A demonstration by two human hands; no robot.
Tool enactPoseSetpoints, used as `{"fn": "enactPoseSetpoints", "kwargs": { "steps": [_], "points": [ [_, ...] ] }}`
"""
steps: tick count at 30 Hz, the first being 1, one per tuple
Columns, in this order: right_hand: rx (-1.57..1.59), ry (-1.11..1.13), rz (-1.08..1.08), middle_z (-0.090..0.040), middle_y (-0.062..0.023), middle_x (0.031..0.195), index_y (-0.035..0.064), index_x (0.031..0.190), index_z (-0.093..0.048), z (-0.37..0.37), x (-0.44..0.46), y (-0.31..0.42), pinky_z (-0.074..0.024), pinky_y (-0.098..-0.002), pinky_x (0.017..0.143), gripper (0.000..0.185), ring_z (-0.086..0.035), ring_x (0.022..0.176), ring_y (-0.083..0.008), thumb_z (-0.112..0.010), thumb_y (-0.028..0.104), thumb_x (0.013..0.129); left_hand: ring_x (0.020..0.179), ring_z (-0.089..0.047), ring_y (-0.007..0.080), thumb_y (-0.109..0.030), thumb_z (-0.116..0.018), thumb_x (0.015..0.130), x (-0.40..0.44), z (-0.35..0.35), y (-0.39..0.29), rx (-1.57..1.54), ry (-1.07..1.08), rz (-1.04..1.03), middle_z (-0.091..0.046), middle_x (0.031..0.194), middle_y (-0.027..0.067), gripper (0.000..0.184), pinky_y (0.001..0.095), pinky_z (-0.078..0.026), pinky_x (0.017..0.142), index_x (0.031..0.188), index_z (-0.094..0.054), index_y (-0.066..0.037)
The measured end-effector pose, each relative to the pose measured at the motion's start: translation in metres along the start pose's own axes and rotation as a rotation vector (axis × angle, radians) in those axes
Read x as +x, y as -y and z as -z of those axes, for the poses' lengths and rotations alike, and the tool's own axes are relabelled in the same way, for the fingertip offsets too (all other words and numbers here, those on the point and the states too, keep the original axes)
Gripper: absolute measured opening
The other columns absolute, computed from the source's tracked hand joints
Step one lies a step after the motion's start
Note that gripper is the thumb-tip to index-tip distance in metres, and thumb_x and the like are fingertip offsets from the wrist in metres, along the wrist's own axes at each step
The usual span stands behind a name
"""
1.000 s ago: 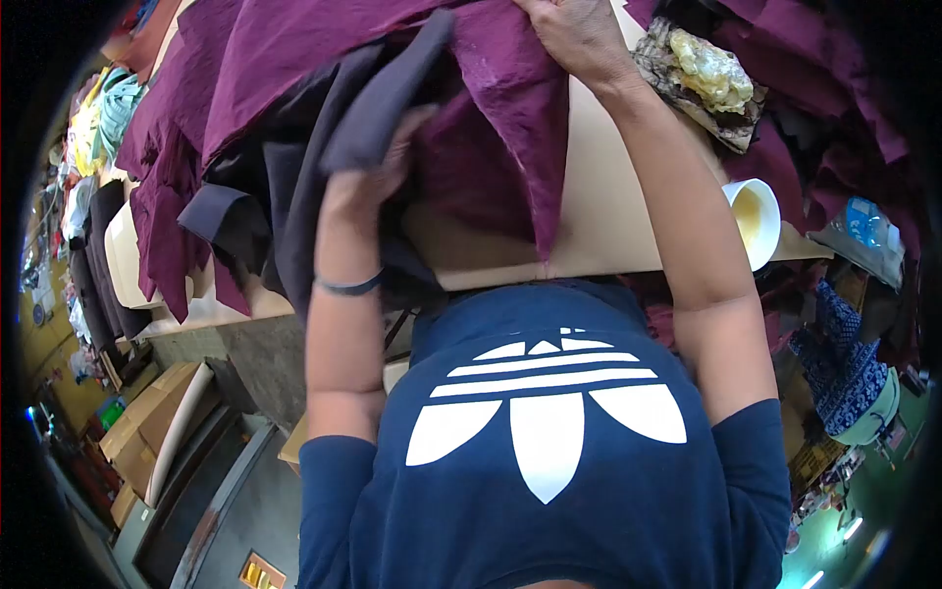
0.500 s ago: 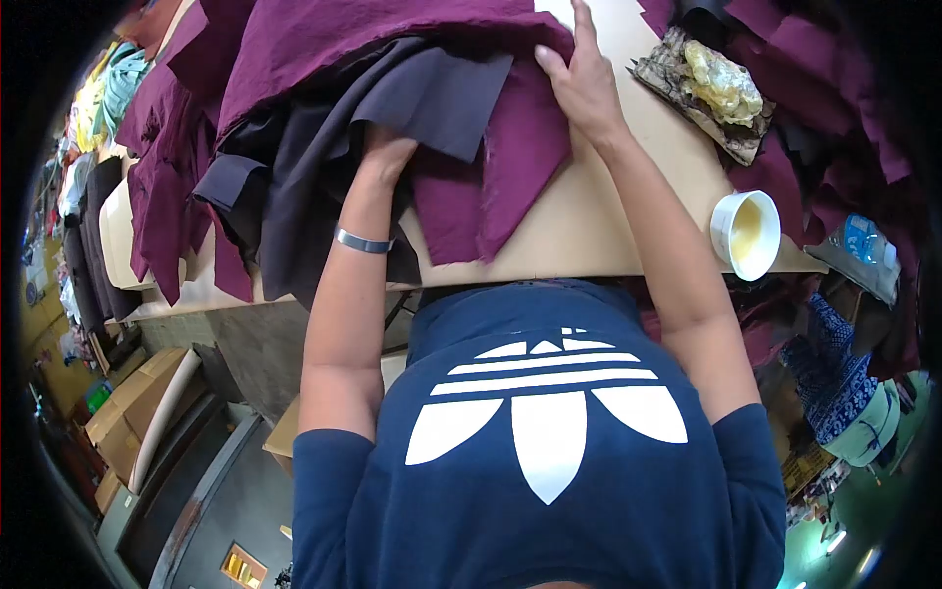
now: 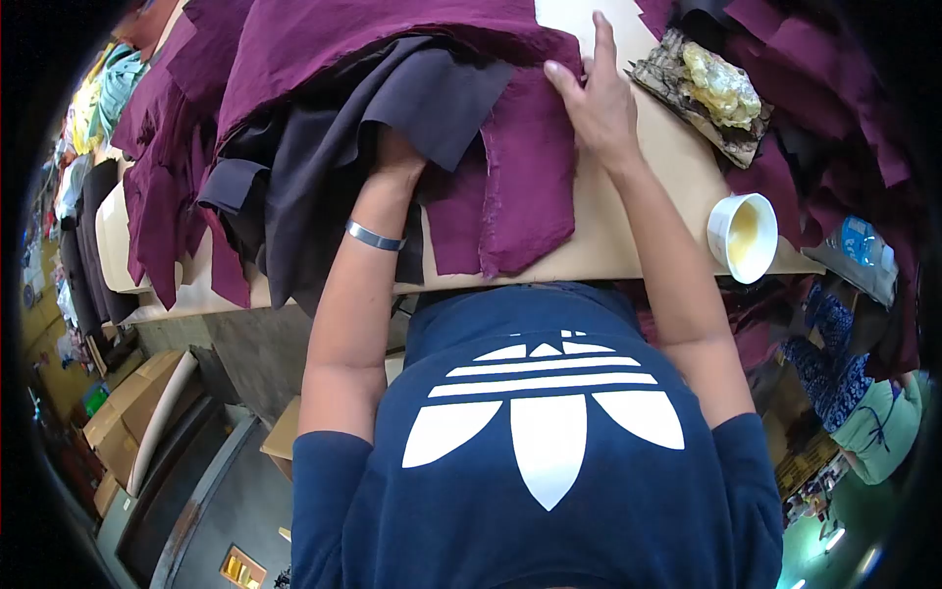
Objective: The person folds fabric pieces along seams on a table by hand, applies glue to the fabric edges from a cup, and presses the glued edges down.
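My left hand (image 3: 400, 157) reaches under a dark grey cloth piece (image 3: 422, 88); its fingers are hidden there. A maroon cloth panel (image 3: 530, 177) with a frayed seam or edge hangs down beside it over the tabletop. My right hand (image 3: 603, 113) is at the right edge of the maroon cloth. Its index finger points away from me and its thumb is spread, touching or just at the cloth edge; the other fingers are partly hidden. A larger maroon cloth (image 3: 324, 49) drapes over the dark layers.
On the right of the table (image 3: 648, 211) lie a yellowish lump (image 3: 721, 83) on a bark-like piece and a white cup (image 3: 721, 236) with pale yellow contents. A clear bottle (image 3: 863, 240) lies farther right among maroon cloth. A cardboard box (image 3: 128, 393) stands at lower left.
My right hand has moved slightly right and toward me. The hanging maroon panel has swung right and lies flatter. My left hand has shifted slightly right under the dark cloth.
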State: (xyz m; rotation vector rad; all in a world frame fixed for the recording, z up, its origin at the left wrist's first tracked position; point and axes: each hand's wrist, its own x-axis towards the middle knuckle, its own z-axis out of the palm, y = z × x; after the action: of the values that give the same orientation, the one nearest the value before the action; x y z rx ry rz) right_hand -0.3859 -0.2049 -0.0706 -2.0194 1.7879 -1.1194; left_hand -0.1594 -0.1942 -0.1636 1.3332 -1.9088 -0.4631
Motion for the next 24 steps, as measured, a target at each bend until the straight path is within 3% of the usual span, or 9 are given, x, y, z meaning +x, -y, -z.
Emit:
{"fn": "enactPoseSetpoints", "kwargs": {
  "steps": [5, 9, 10, 12, 15, 16, 19, 22, 24],
  "points": [
    [-0.268, 0.204, 0.006, -0.065, -0.017, 0.084, 0.0153, 0.144, -0.018, -0.003, -0.003, -0.008, -0.0491, -0.0425, 0.068, 0.07, -0.061, 0.066, -0.0363, -0.057, 0.02, 0.086, 0.126, -0.04, 0.0259, -0.016, -0.05, 0.089, 0.009, 0.008, -0.01, -0.034, 0.018, -0.025, -0.044, 0.134, 0.0152, 0.042, 0.0353, -0.03, 0.106, 0.13, -0.045, -0.004],
    [-0.245, 0.098, 0.249, -0.061, -0.0208, 0.08, 0.01, 0.143, -0.022, -0.023, 0.018, -0.016, -0.0479, -0.0429, 0.069, 0.07, -0.06, 0.07, -0.0355, -0.046, 0.002, 0.078, 0.123, -0.043, 0.0276, -0.014, -0.052, 0.088, 0.023, 0.025, -0.011, -0.002, 0.03, -0.086, -0.047, 0.132, 0.0164, 0.041, 0.0363, -0.032, 0.105, 0.127, -0.048, -0.003],
    [-0.284, -0.099, 0.375, -0.061, -0.0191, 0.077, 0.0098, 0.143, -0.024, -0.022, 0.022, -0.01, -0.0481, -0.0422, 0.068, 0.07, -0.06, 0.064, -0.0329, -0.043, -0.002, 0.076, 0.122, -0.044, 0.028, -0.013, -0.053, 0.087, 0.024, 0.03, -0.016, 0.04, 0.018, -0.11, -0.047, 0.131, 0.0167, 0.04, 0.0366, -0.032, 0.105, 0.126, -0.049, -0.003],
    [-0.3, 0.015, 0.293, -0.06, -0.0188, 0.075, 0.0096, 0.143, -0.025, -0.022, 0.019, -0.008, -0.0482, -0.0426, 0.068, 0.069, -0.06, 0.063, -0.0337, -0.043, -0.001, 0.077, 0.121, -0.045, 0.0288, -0.012, -0.054, 0.086, 0.015, 0.043, -0.04, 0.198, -0.01, -0.142, -0.049, 0.13, 0.0174, 0.04, 0.0371, -0.033, 0.104, 0.125, -0.051, -0.003],
    [-0.302, -0.02, 0.301, -0.061, -0.0187, 0.076, 0.0097, 0.143, -0.025, -0.023, 0.02, -0.01, -0.0482, -0.0439, 0.067, 0.07, -0.059, 0.063, -0.0357, -0.044, -0.001, 0.077, 0.087, -0.06, 0.0373, -0.003, -0.056, 0.077, -0.024, 0.058, -0.102, 0.535, 0.146, -0.008, -0.059, 0.105, 0.0196, 0.037, 0.0411, -0.049, 0.079, 0.114, -0.058, -0.003],
    [-0.299, -0.06, 0.33, -0.061, -0.0187, 0.076, 0.0098, 0.143, -0.025, -0.024, 0.02, -0.011, -0.0482, -0.0444, 0.067, 0.07, -0.059, 0.064, -0.0366, -0.045, -0.001, 0.077, 0.078, -0.061, 0.0352, 0.0, -0.058, 0.073, -0.032, 0.059, -0.123, 0.419, 0.143, 0.014, -0.06, 0.096, 0.0156, 0.032, 0.0381, -0.051, 0.072, 0.105, -0.06, -0.003],
    [-0.154, -0.334, 0.48, -0.062, -0.023, 0.082, 0.0086, 0.143, -0.023, -0.021, 0.028, -0.006, -0.0482, -0.0458, 0.066, 0.073, -0.059, 0.066, -0.0398, -0.051, 0.002, 0.076, 0.093, -0.058, 0.0326, 0.007, -0.059, 0.072, -0.038, 0.042, -0.14, 0.048, 0.127, -0.221, -0.057, 0.1, 0.0146, 0.025, 0.0389, -0.049, 0.079, 0.095, -0.058, -0.001],
    [0.005, 0.343, -0.341, -0.06, -0.027, 0.1, 0.0064, 0.142, -0.022, 0.016, 0.019, 0.014, -0.0472, -0.0456, 0.077, 0.077, -0.06, 0.08, -0.0419, -0.055, 0.004, 0.073, 0.103, -0.054, 0.0313, 0.005, -0.059, 0.072, -0.042, 0.033, -0.137, 0.113, 0.168, -0.179, -0.053, 0.105, 0.0145, 0.027, 0.0374, -0.048, 0.086, 0.098, -0.056, 0.001],
    [0.092, 0.285, -0.229, -0.061, -0.0202, 0.082, 0.0103, 0.143, -0.019, 0.033, -0.008, 0.014, -0.0469, -0.0437, 0.069, 0.075, -0.059, 0.067, -0.0389, -0.057, 0.012, 0.079, 0.105, -0.053, 0.0316, 0.002, -0.06, 0.074, -0.044, 0.032, -0.137, 0.103, 0.183, -0.185, -0.052, 0.107, 0.0144, 0.025, 0.0371, -0.047, 0.088, 0.099, -0.056, 0.002]
  ]
}}
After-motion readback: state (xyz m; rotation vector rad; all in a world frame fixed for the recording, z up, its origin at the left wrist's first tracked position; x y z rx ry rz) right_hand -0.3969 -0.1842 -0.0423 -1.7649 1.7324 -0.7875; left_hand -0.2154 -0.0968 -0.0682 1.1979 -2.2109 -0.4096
